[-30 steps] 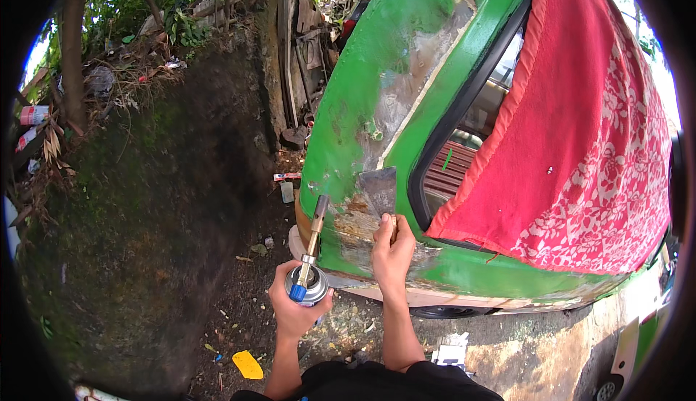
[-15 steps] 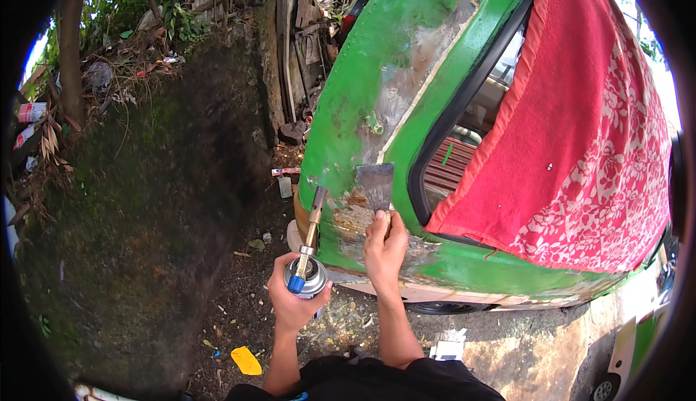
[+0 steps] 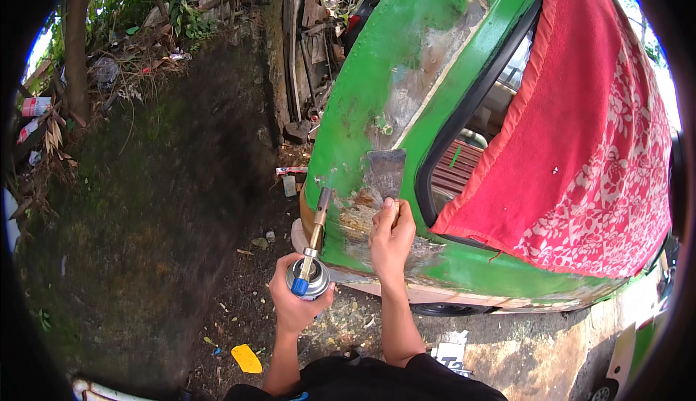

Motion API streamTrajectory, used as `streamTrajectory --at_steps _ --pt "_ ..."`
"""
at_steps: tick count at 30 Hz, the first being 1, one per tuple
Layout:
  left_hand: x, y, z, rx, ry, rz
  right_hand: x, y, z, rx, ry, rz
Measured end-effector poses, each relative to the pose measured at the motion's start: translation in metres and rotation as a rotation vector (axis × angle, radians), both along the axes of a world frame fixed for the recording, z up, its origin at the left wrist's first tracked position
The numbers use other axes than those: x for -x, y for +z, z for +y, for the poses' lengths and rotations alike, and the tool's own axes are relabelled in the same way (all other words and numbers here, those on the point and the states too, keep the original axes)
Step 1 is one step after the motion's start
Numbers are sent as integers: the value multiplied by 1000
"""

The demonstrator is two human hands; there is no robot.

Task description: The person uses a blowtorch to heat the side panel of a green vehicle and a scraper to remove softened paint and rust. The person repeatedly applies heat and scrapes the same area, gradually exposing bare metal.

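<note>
Putty knife [image 3: 386, 172]: 12 o'clock of the right hand [image 3: 392, 245], which is wrapped round its handle; judged light, stiff, best held there. Left hand [image 3: 292, 301] encircles canister blowtorch [image 3: 312, 251], likely heavier, nozzle [image 3: 323, 201] towards 1 o'clock. Beyond: green van body [image 3: 355, 114].

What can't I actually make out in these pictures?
All in the head view:
Scraper: its handle is mostly hidden by the right hand.
Gas canister: its lower part is hidden by its own top and the left hand.
Torch nozzle: any flame is too faint to tell.
Window: partly hidden under the red cloth.
Wheel: its upper part is hidden by the green vehicle.
</note>
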State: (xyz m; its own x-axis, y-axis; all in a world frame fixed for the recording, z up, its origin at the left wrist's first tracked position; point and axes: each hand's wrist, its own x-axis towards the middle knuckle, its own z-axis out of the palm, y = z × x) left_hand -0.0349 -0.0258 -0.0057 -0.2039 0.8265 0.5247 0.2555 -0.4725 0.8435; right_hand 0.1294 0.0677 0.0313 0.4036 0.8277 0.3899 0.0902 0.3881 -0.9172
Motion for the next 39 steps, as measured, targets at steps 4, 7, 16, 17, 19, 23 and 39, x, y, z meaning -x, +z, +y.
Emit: streamTrajectory --at_steps 4,7,16,17,19,23,39 --pt "1 -2 0 17 -25 -62 6 -14 -1 -26 34 42" --pt "3 -4 -2 10 -25 -41 12 -18 -12 17 104 170" --pt "-6 -2 8 14 -71 -37 -7 -3 -30 98 289 367" --pt "-9 -1 9 16 -82 -33 -10 -5 -29 89 277 350" --pt "-13 2 12 16 -99 -31 -12 -4 -27 73 257 324" --pt "-19 1 17 0 -124 -22 -17 -5 -21 63 193 235" --pt "-25 4 27 13 -144 -17 -31 20 -19 78 -117 -305"
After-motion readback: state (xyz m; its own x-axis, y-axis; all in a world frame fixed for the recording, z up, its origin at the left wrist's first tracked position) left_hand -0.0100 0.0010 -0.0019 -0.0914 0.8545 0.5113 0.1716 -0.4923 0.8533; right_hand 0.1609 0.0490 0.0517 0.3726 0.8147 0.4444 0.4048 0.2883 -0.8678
